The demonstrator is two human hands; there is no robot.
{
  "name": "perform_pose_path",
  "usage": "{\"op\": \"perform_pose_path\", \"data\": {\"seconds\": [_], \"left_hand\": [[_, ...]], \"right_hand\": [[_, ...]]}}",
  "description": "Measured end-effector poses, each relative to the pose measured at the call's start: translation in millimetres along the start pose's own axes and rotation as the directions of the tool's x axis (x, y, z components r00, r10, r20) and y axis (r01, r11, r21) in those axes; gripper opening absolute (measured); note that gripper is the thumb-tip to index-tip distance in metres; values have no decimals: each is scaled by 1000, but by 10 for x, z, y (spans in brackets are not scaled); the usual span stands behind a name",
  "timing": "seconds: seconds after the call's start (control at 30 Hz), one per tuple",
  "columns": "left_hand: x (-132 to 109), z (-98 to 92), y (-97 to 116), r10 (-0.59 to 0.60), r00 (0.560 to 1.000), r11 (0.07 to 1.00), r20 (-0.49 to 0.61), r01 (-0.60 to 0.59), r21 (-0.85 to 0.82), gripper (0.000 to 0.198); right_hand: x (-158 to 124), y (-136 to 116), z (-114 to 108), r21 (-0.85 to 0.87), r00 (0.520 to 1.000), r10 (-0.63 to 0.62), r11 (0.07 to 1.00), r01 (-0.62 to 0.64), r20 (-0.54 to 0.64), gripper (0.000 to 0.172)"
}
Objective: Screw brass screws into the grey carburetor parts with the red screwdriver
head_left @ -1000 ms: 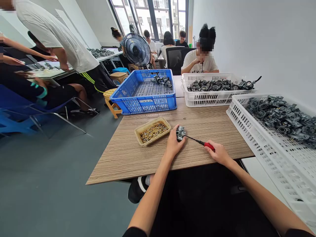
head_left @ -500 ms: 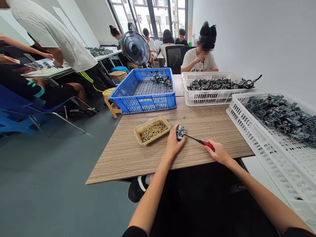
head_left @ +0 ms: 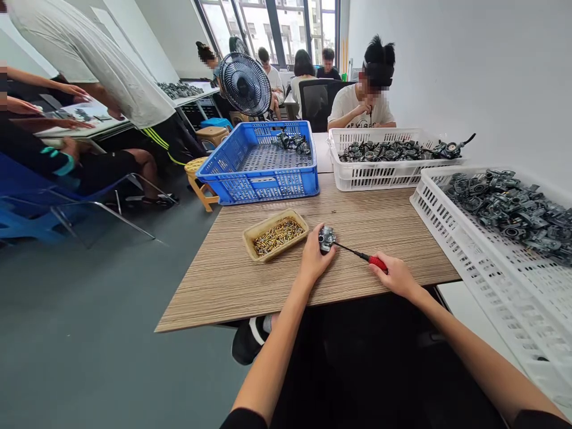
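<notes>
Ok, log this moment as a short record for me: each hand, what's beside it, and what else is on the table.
left hand: holding a metal carburetor
right hand: holding a red-handled screwdriver, shaft reaching the carburetor
beside left hand: tan tray of small brass parts
table: wood-grain table
on table: blue plastic crate holding a few carburetors; white plastic crate heaped with carburetors
far right: second white crate, also heaped

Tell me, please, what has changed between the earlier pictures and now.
Nothing was taken or let go; the far windows sit slightly higher in view. The left hand stays on the carburetor, and the right hand stays on the red-handled screwdriver, its tip at it.
</notes>
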State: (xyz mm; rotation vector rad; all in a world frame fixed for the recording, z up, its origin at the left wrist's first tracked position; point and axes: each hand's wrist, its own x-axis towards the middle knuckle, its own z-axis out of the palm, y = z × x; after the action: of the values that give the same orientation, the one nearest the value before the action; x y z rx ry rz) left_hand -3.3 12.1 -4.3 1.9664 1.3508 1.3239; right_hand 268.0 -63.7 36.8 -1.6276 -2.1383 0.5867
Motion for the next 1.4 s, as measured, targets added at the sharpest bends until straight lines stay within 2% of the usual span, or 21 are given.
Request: {"op": "perform_pose_path", "data": {"seconds": [1.4], "left_hand": [[3, -17, 16, -1, 1000, 1000, 8, 1, 5, 72]], "right_hand": [[-10, -48, -15, -93, 1000, 0, 996, 1, 16, 22]]}}
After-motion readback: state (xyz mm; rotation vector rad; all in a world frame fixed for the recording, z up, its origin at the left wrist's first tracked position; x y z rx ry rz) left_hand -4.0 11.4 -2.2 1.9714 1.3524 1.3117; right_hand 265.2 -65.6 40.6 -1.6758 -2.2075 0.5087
